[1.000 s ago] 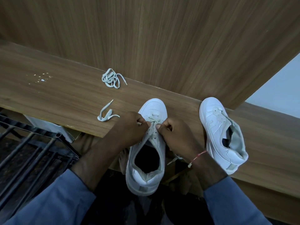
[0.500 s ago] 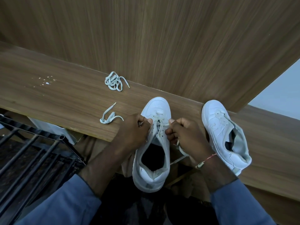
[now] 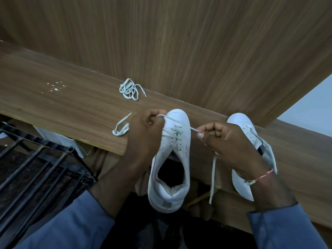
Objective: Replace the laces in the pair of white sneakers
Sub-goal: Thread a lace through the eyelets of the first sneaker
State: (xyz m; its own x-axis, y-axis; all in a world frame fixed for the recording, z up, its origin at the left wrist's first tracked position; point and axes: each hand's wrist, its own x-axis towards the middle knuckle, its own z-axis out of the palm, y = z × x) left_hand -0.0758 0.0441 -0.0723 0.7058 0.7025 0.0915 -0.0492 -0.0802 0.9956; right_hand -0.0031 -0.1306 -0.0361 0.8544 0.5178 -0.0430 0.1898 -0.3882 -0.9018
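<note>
White lace ends are pinched tight in your left hand and right hand, pulling it snug through the middle sneaker.

Wooden shelf carries two sneakers and loose laces.

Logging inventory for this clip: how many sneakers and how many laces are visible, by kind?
White sneakers: 2, one between the hands, one at right.
Loose pale laces on the wooden shelf: 2, a bundle and a short loop.
Lace being threaded: 1.
Total: 5
</note>
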